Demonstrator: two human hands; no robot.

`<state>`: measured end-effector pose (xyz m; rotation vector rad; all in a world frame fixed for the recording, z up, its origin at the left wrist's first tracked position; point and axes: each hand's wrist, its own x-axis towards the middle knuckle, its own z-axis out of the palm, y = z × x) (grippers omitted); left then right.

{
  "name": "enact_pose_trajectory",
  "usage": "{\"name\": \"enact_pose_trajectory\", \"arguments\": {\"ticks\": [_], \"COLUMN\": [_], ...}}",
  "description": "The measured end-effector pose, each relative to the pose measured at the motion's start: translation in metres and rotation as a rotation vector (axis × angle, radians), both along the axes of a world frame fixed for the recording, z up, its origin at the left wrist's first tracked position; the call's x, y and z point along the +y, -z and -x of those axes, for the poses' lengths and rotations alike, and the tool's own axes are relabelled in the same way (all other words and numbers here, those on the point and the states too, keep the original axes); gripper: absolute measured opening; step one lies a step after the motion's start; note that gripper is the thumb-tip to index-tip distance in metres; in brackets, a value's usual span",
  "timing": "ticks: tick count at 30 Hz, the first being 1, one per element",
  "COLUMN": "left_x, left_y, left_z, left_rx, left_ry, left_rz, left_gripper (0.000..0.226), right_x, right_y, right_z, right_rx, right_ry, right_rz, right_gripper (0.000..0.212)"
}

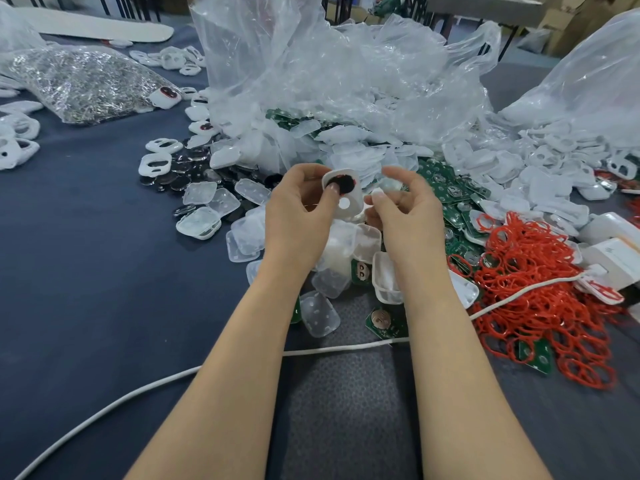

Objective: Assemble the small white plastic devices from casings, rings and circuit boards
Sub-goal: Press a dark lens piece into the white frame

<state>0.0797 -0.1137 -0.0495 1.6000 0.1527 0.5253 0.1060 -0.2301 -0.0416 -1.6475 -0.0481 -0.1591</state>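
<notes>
Left hand [300, 211]: casing [347, 203] lengthwise upright, face-on.

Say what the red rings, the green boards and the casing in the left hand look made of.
Red rings: probably rubber or silicone; thin, matte, limp and tangled.
Green boards: likely fibreglass circuit board; glossy green with metal pads.
White casing in the left hand: moulded plastic; smooth, opaque, slight sheen.

Open blue cloth [86, 271] left; casing heap [346, 150] ahead, red rings [540, 271] right.
</notes>
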Motion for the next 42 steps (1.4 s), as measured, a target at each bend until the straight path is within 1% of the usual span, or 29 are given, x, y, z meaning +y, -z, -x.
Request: {"name": "enact_pose_trajectory", "arguments": {"ticks": [2,5,7,12,17,21,24,27,32,33,36,39,42], "left_x": [0.0006,0.0026,0.0037,0.0032,0.0010,-0.0004,0.0002,0.0008,0.0018,0.0017,0.0012,0.0008,0.0008], "left_y": [0.0006,0.0014,0.0016,0.0016,0.0005,0.0025,0.0056,0.0080,0.0075,0.0073,0.0067,0.0064,0.0065], "left_z": [-0.0006,-0.0005,-0.0005,-0.0009,-0.0010,-0.0015,-0.0022,-0.0028,-0.0023,-0.0018,-0.0005,-0.0007,-0.0015], "left_rx": [0.007,0.031,0.034,0.004,-0.049,-0.049,-0.020,0.012,0.032,0.033,0.037,0.038,0.023], "left_ry": [-0.019,-0.031,-0.035,-0.052,-0.048,-0.044,-0.039,-0.047,-0.084,-0.094,-0.111,-0.120,-0.134], "left_rz": [-0.001,0.049,0.079,0.061,0.002,-0.027,-0.042,-0.058,-0.047,-0.049,-0.048,-0.043,-0.046], "left_gripper": [0.011,0.009,0.010,0.013,0.019,0.021,0.013,0.013,0.013,0.015,0.018,0.014,0.010], "right_x": [0.0003,0.0003,-0.0006,-0.0005,-0.0003,0.0028,0.0046,0.0039,0.0025,0.0029,0.0039,0.0056,0.0082], "right_y": [0.0000,-0.0015,-0.0014,0.0001,-0.0009,-0.0018,-0.0003,0.0000,0.0000,0.0001,-0.0002,0.0006,0.0022], "right_z": [0.0007,0.0008,0.0007,0.0017,0.0017,0.0024,0.0034,0.0033,0.0049,0.0051,0.0050,0.0053,0.0070], "right_rx": [-0.030,-0.048,-0.049,-0.061,-0.013,-0.016,-0.047,-0.059,-0.099,-0.099,-0.102,-0.155,-0.226], "right_ry": [0.020,0.040,0.046,0.040,0.030,-0.035,-0.077,-0.042,0.001,0.001,-0.009,-0.032,-0.042], "right_rz": [-0.043,-0.060,-0.048,-0.036,0.033,0.116,0.204,0.235,0.145,0.139,0.152,0.244,0.334], "right_gripper": [0.022,0.009,0.010,0.019,0.024,0.010,0.007,0.013,0.028,0.027,0.014,0.010,0.010]}}
